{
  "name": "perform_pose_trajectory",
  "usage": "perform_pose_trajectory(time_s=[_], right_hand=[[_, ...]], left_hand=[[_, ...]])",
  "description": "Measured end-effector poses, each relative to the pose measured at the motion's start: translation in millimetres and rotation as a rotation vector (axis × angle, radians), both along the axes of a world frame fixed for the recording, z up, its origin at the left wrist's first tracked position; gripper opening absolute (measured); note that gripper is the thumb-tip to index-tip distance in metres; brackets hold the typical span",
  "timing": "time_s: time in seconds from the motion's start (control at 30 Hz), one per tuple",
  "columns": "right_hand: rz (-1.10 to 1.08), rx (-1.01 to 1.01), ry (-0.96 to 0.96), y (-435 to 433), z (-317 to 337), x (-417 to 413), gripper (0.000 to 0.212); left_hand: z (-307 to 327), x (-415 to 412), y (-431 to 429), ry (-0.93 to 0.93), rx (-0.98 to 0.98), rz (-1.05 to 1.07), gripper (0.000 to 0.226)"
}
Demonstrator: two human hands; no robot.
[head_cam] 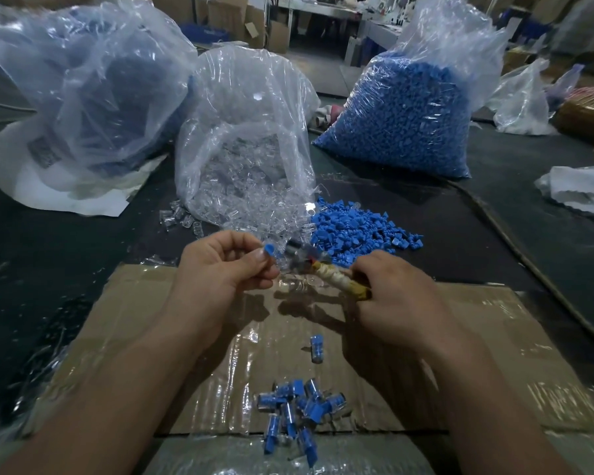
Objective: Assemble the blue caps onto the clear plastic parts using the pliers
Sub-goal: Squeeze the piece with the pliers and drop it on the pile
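Capped parts [299, 409]: lay heaped on cardboard [494, 337].
Left hand [220, 269]: thumb and forefinger pinched a blue cap [269, 250].
Right hand [391, 293]: fingers curled round pliers [336, 281].
Clear parts [240, 207]: spilled from bag [247, 97] beyond.

Head camera, wide-angle, looking forward-down, close over hands.

Both bare arms reached forward. The left hand [220, 265] pinched a blue cap [269, 250]; the right hand [395, 289] gripped the pliers [336, 281].
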State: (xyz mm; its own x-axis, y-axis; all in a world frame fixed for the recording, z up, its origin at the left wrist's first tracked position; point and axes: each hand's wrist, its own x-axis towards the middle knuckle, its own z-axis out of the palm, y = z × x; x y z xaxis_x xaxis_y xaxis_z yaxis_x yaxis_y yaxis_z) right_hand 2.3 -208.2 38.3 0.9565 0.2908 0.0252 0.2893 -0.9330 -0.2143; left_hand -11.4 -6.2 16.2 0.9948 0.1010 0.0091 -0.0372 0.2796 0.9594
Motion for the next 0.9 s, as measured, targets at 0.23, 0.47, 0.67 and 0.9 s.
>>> perform_pose_trajectory(time_s=[0.23,0.47,0.67,0.9], right_hand=[[0.04,0.31,-0.089,2.8,2.4,-5.2,0.021],[0.135,0.252,-0.014,8.9,0.3,-6.7,0.028],[0.147,0.271,0.026,8.6,1.0,-7.5,0.024],[0.154,0.294,0.023,13.5,4.8,-9.7,0.023]], left_hand=[[2.1,-0.3,-1.0,-0.072,0.025,0.051,0.012],[4.7,-2.8,-2.4,-0.11,0.089,0.061,0.012],[5.1,-3.8,-3.6,-0.14,0.119,0.049,0.008],[10.8,-9.5,-7.8,-0.208,0.19,0.089,0.01]])
